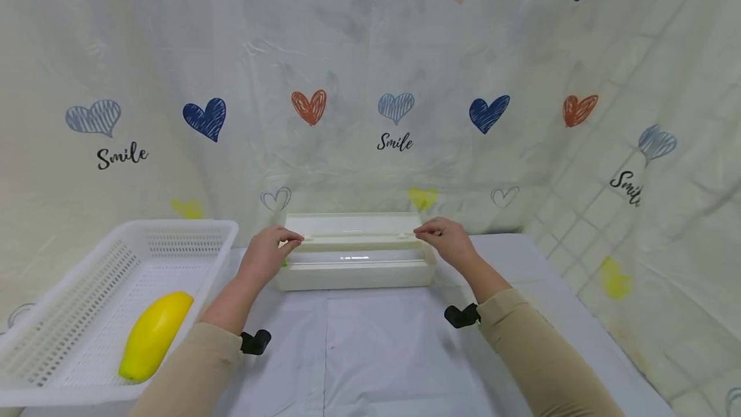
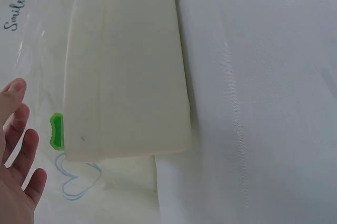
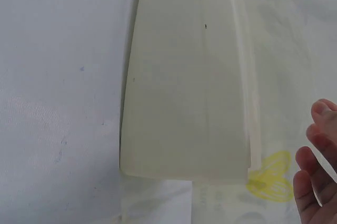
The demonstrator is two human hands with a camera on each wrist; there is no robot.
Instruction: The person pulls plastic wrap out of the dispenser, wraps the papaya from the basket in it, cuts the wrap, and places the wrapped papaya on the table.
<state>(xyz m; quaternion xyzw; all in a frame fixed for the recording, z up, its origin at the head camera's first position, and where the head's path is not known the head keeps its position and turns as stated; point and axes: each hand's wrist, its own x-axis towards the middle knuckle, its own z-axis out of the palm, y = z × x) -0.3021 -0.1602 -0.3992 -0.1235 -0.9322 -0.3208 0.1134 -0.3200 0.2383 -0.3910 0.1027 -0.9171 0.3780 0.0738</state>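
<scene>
A long white cling film dispenser box [image 1: 356,277] lies on the table with its lid [image 1: 353,222] raised at the back. Inside it a glossy roll of cling film [image 1: 376,255] shows. My left hand [image 1: 268,251] is at the box's left end, thumb and forefinger pinching what looks like the film's thin clear edge. At the right end my right hand [image 1: 448,241] pinches the same edge. The film between the hands is too clear to follow. A green cutter piece [image 2: 57,131] sits on the box's left end. Both wrist views show mainly the box's front wall [image 3: 184,87].
To the left stands a white slotted plastic basket [image 1: 226,237] holding a yellow mango-like fruit [image 1: 155,336]. A white cloth [image 1: 370,352] covers the table. Behind it hangs a plastic curtain [image 1: 347,50] printed with hearts, close to the box's back.
</scene>
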